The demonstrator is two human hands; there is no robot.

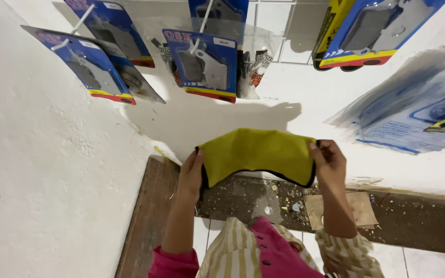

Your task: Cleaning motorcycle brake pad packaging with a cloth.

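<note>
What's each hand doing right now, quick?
Left hand: closed, pinching the left end of the yellow cloth mask.
Right hand: closed, pinching the right end of the same mask, holding it stretched out.

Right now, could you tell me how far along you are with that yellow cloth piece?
The curved yellow fabric piece with black edging is up off the floor, stretched flat between both hands: left hand pinches one end, right hand the other. Nothing looks finished yet. The blue carded packets hang untouched on the white wall.
</note>
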